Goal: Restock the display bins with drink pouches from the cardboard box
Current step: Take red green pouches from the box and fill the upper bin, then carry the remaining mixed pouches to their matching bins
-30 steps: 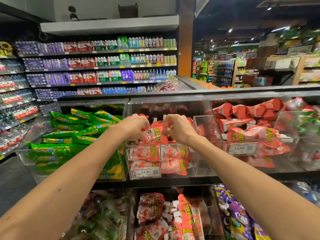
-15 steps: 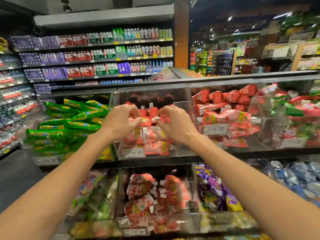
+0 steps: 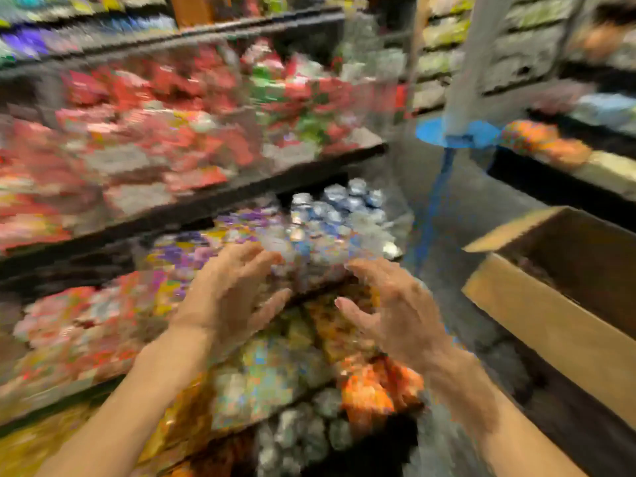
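Both empty, fingers spread: left hand (image 3: 230,297), right hand (image 3: 395,311). To their right, apart, sits the cardboard box (image 3: 550,332); right hand is nearer.

Shop aisle, the whole view badly motion-blurred. A grey floor (image 3: 481,208) ran up right of centre, and a blue line (image 3: 434,201) on it led to a blue ring (image 3: 457,134) at the foot of a pale pillar (image 3: 473,56). Stocked shelves (image 3: 537,46) stood behind the pillar, and a low dark stand (image 3: 537,187) with orange goods (image 3: 547,144) sat far right, labels unreadable.
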Action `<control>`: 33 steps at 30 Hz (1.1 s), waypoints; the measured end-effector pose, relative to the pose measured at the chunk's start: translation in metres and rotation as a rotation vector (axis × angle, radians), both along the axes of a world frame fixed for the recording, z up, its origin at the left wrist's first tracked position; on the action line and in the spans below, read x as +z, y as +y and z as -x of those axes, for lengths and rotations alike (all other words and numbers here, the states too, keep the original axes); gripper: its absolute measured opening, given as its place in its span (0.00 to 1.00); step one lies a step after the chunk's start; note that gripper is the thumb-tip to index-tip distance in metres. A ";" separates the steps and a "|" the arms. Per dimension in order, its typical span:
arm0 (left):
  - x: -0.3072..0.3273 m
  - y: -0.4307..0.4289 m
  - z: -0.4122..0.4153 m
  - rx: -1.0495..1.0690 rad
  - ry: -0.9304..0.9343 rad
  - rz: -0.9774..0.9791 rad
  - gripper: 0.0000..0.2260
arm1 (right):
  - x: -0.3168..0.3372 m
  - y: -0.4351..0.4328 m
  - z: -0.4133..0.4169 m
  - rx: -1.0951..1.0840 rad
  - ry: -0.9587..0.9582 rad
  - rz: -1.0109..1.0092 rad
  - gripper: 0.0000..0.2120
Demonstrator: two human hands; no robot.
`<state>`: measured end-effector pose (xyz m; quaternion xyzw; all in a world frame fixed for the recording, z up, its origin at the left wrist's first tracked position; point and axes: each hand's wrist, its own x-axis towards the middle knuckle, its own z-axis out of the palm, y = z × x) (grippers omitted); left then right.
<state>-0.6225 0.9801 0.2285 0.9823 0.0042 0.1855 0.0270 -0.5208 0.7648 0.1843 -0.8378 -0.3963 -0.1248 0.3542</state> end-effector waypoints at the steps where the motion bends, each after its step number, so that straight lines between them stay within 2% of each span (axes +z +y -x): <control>1: -0.010 -0.026 -0.022 -0.051 0.041 0.012 0.18 | -0.011 -0.031 -0.008 -0.069 0.052 0.007 0.22; 3: -0.028 -0.080 -0.066 -0.188 0.103 0.076 0.20 | -0.032 -0.091 -0.021 -0.220 0.161 -0.004 0.23; 7: -0.065 -0.194 -0.158 -0.407 0.261 0.175 0.24 | -0.073 -0.198 -0.046 -0.518 0.400 0.077 0.36; 9: -0.086 -0.251 -0.205 -0.484 0.333 0.229 0.24 | -0.090 -0.246 -0.061 -0.633 0.499 0.105 0.35; 12: -0.119 -0.332 -0.274 -0.605 0.419 0.244 0.17 | -0.111 -0.307 -0.092 -0.767 0.635 0.124 0.34; 15: -0.158 -0.398 -0.340 -0.656 0.534 0.255 0.19 | -0.135 -0.354 -0.133 -0.857 0.754 0.114 0.32; 18: -0.206 -0.445 -0.414 -0.660 0.653 0.256 0.16 | -0.164 -0.389 -0.187 -0.902 0.866 0.138 0.32; 22: -0.273 -0.474 -0.514 -0.538 0.783 0.277 0.15 | -0.211 -0.415 -0.276 -0.955 1.061 0.078 0.31; 24: -0.309 -0.474 -0.556 -0.452 0.853 0.260 0.19 | -0.240 -0.419 -0.319 -0.950 1.137 0.068 0.31; 28: -0.367 -0.470 -0.614 -0.329 1.038 0.134 0.33 | -0.291 -0.423 -0.381 -0.897 1.308 0.065 0.27; 33: -0.447 -0.461 -0.668 -0.305 1.245 0.047 0.35 | -0.371 -0.415 -0.436 -0.836 1.501 0.028 0.26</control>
